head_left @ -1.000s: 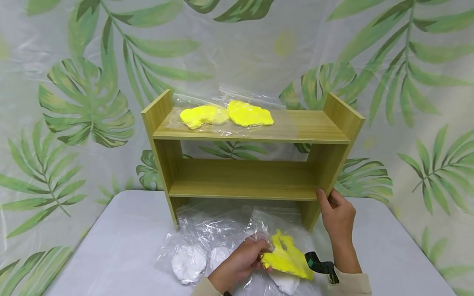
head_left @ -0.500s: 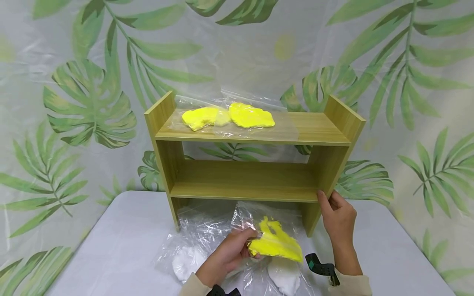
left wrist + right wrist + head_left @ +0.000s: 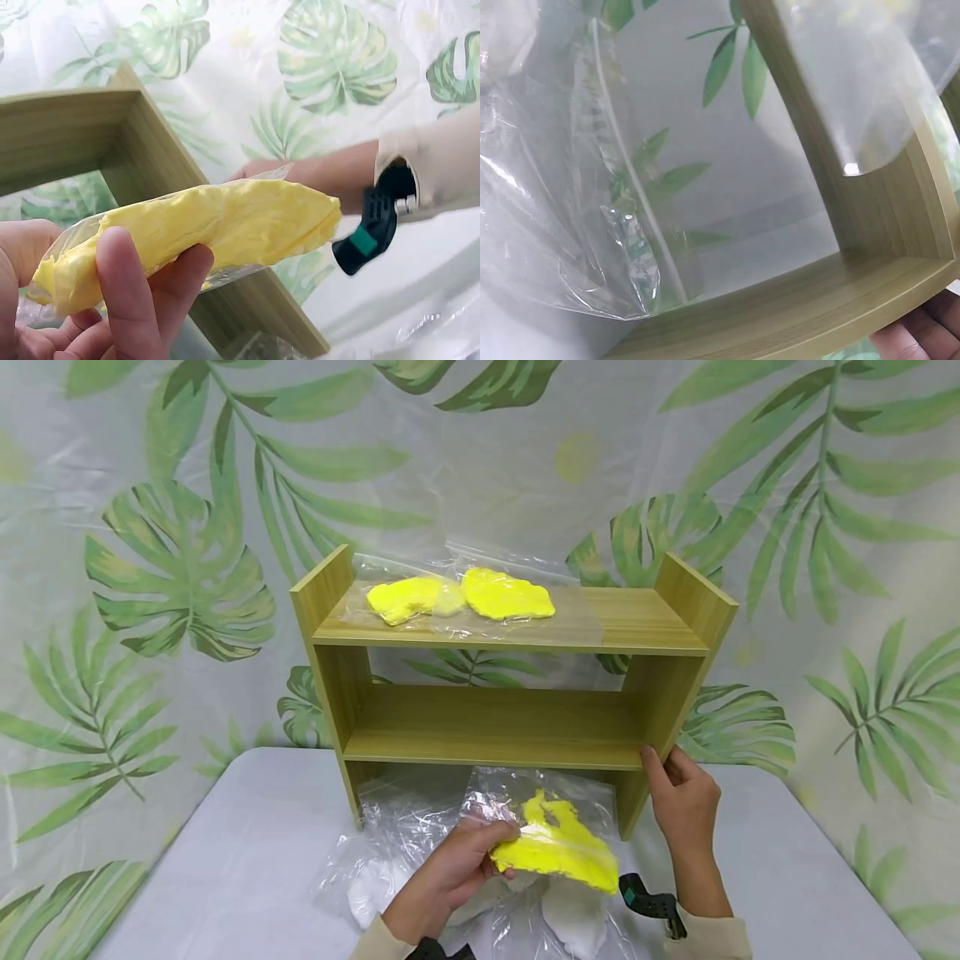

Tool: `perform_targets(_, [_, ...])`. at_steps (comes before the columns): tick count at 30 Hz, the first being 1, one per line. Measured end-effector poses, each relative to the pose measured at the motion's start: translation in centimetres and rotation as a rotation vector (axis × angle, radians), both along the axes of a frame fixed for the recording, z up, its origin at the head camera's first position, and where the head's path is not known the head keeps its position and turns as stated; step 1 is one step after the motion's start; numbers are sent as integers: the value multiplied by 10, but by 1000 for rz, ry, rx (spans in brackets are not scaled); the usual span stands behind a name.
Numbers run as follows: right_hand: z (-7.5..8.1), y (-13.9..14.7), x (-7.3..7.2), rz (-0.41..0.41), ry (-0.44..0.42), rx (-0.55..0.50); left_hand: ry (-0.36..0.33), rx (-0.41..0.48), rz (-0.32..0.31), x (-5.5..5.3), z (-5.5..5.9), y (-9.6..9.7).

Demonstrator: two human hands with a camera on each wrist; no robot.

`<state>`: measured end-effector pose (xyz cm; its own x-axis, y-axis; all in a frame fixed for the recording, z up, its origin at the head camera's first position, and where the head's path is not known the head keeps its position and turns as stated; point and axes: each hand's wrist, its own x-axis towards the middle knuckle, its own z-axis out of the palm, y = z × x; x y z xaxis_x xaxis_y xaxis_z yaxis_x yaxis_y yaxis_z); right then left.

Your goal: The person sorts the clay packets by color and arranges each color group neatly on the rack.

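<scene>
In the head view my left hand (image 3: 453,868) pinches a clear zip bag of yellow clay (image 3: 558,852) by its left side, thumb on top. The bag is tilted just in front of the shelf's lower opening, overlapping the white bags in this view. The left wrist view shows the yellow lump (image 3: 225,221) edge-on, fingers (image 3: 127,292) bent against it. My right hand (image 3: 686,797) grips the right side panel of a small wooden shelf (image 3: 495,727), thumb at its front edge. In the right wrist view, only some fingers (image 3: 922,334) show past the panel (image 3: 795,330).
Two more bags of yellow clay, a left one (image 3: 408,599) and a right one (image 3: 508,594), lie overlapping on the top board. Clear bags with white lumps, such as one at the left (image 3: 371,893) and one at the right (image 3: 573,914), lie on the pale table (image 3: 225,860).
My left hand has moved up and to the left with the yellow bag, toward the shelf's lower opening, and the bag has flattened out in view. The right hand has stayed on the panel.
</scene>
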<state>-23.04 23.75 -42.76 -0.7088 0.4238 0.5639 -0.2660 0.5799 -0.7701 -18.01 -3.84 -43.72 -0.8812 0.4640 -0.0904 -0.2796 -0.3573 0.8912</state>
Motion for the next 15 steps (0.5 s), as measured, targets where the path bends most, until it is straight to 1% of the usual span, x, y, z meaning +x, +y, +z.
perform_targets(8, [-2, 1, -1, -7, 2, 13, -11, 4, -15, 11, 12, 1])
perform_targets(15, [0, 1, 1, -3, -8, 17, 1, 23, -21, 21, 25, 1])
